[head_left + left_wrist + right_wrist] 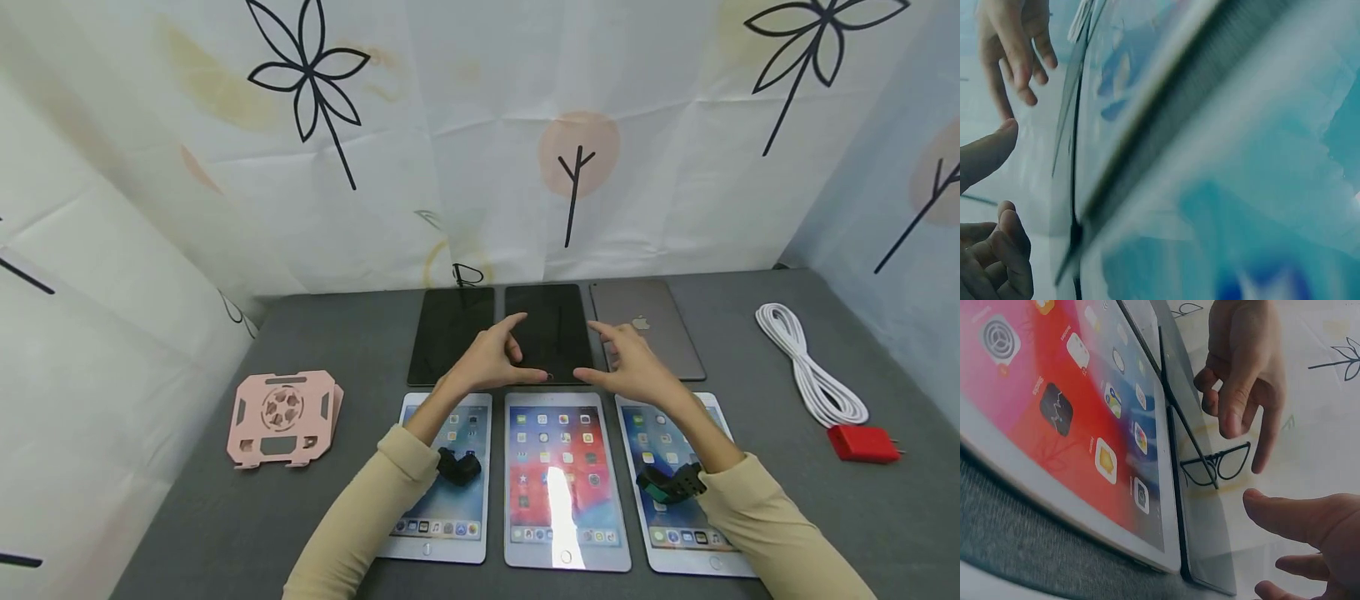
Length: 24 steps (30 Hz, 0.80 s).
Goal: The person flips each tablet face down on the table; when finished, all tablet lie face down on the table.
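Observation:
My left hand and right hand face each other above a black-screened tablet in the middle of the back row. Each thumb and index finger is stretched out, the other fingers loosely bent, with a gap between the hands. Neither holds anything; the right wrist view shows the left hand and right thumb apart. Another dark tablet lies to the left, and a grey tablet lies back up on the right. In front are three lit white tablets: left, middle, right.
On the left of the grey table sits a pink slotted stand. A coiled white cable and a red plug adapter lie at the right. Patterned white cloth hangs behind the table and along its sides.

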Each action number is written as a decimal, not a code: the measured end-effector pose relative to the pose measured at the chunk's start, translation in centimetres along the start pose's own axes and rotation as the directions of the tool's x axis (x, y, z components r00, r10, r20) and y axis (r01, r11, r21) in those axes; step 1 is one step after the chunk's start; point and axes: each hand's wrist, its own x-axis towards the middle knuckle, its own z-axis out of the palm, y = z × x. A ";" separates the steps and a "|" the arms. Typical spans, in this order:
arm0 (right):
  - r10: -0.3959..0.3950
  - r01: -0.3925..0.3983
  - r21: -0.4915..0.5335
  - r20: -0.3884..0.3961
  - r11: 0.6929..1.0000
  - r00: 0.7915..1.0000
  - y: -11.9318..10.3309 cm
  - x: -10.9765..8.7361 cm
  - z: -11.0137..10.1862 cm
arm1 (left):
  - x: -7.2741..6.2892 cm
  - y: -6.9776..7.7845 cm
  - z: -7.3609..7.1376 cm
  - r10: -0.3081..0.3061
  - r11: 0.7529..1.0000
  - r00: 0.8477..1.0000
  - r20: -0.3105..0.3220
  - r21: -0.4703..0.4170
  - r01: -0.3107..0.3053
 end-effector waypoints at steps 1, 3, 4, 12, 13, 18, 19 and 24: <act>0.003 -0.003 -0.006 0.004 1.000 1.000 0.0 0.1 0.2 | -0.2 -0.3 -0.2 -0.013 1.000 1.000 -0.006 0.006 0.013; 0.010 -0.009 -0.014 0.011 1.000 1.000 0.0 0.4 0.5 | -0.4 -1.0 -0.7 -0.039 0.999 0.999 -0.015 0.007 0.039; 0.014 -0.013 -0.017 0.015 1.000 1.000 0.1 0.5 0.6 | -0.5 -1.3 -0.8 -0.050 0.999 0.999 -0.018 0.004 0.050; 0.093 -0.091 -0.028 0.095 0.995 0.991 0.9 1.2 1.1 | -0.7 -3.0 -1.1 -0.090 0.996 0.996 -0.001 -0.003 0.090; 0.100 -0.097 -0.035 0.105 0.995 0.989 0.9 1.2 1.0 | -0.6 -3.2 -1.1 -0.098 0.995 0.995 0.002 -0.002 0.098; 0.125 -0.115 -0.079 0.135 0.990 0.983 0.7 1.7 1.1 | -0.5 -3.4 -0.6 -0.136 0.990 0.991 -0.004 0.033 0.137; 0.125 -0.114 -0.088 0.135 0.990 0.983 0.7 1.7 1.1 | -0.5 -3.4 -0.5 -0.139 0.989 0.990 -0.005 0.048 0.139; 0.133 -0.120 -0.112 0.116 0.987 0.984 0.8 2.0 1.5 | -0.3 -3.4 0.0 -0.131 0.983 0.991 -0.004 0.128 0.131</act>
